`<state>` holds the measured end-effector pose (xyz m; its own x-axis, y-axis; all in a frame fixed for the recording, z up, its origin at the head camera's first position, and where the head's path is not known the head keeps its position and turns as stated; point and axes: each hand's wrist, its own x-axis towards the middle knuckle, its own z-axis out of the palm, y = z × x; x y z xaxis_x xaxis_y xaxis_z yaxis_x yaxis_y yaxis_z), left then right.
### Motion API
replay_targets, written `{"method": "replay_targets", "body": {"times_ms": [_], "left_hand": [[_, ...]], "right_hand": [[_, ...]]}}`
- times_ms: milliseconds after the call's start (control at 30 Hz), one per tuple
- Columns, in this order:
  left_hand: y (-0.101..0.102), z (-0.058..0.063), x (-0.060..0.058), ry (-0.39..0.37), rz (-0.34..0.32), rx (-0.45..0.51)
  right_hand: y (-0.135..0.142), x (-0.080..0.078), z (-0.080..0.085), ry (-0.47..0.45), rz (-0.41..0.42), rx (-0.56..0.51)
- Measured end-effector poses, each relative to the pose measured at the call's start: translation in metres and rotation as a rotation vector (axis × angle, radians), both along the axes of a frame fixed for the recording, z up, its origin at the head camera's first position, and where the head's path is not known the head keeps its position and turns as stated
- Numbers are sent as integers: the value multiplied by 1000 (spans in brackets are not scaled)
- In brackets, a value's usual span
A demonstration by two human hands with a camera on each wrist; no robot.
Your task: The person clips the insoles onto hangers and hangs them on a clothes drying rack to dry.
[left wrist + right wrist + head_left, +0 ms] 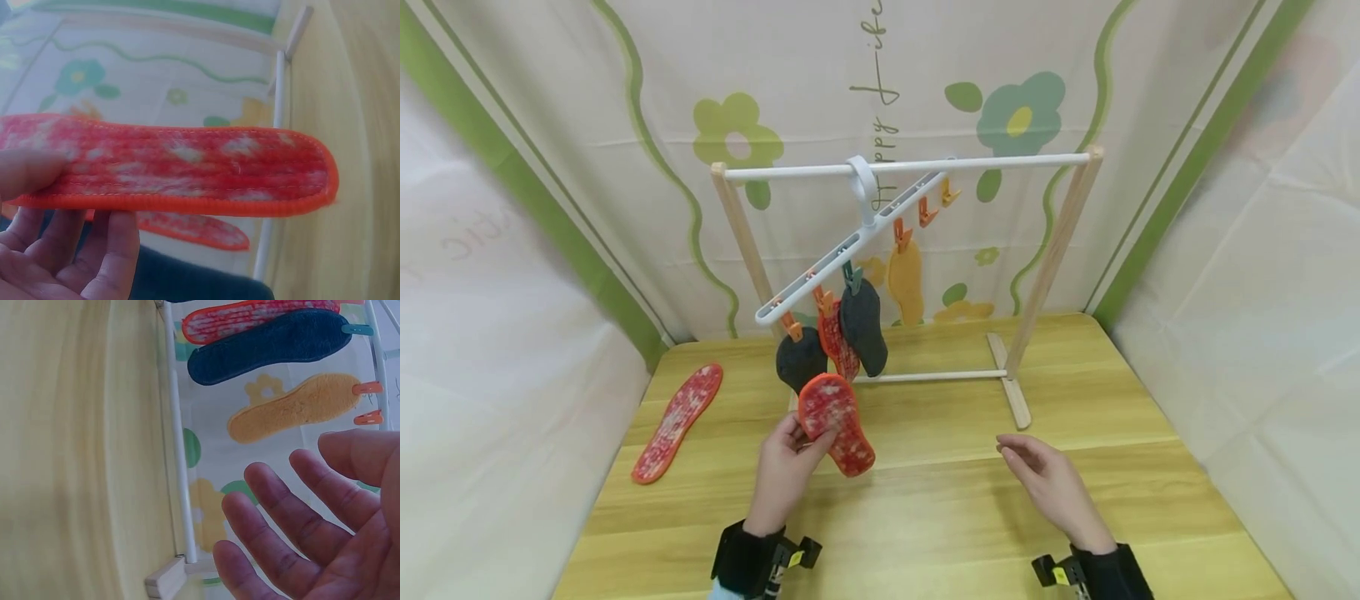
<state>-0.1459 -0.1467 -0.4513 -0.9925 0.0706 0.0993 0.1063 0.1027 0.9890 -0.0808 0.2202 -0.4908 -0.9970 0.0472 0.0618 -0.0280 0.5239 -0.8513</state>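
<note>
My left hand [786, 471] pinches a red mottled insole [842, 429] with an orange edge, thumb on its face and fingers behind. In the left wrist view this insole [206, 165] stretches across the picture. Nothing is in my right hand [1048, 483], held above the table's right part with fingers relaxed. From the white clip hanger [820, 271] hang a dark insole [799, 358] at the near end, a red insole [837, 342], another dark insole [865, 325] and a yellow insole [906, 283]. A second loose red insole [677, 423] lies on the table at the left.
The hanger hooks over the top bar [985, 162] of a rack with wooden posts [1052, 258]. Beyond the yellow insole, an orange clip [927, 212] and a yellow clip [950, 194] hold nothing. A rack foot [1011, 392] rests on the wooden table [925, 517]. Fabric walls surround it.
</note>
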Motion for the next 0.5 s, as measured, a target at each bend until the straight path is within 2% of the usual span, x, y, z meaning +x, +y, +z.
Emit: {"method": "replay_targets", "body": {"times_ms": [300,500], "left_hand": [[21,10,-18,60,-48,0],[37,17,-26,66,-69,8]], "right_hand": [[9,-29,28,101,48,44],[13,-59,64,140,71,40]]}}
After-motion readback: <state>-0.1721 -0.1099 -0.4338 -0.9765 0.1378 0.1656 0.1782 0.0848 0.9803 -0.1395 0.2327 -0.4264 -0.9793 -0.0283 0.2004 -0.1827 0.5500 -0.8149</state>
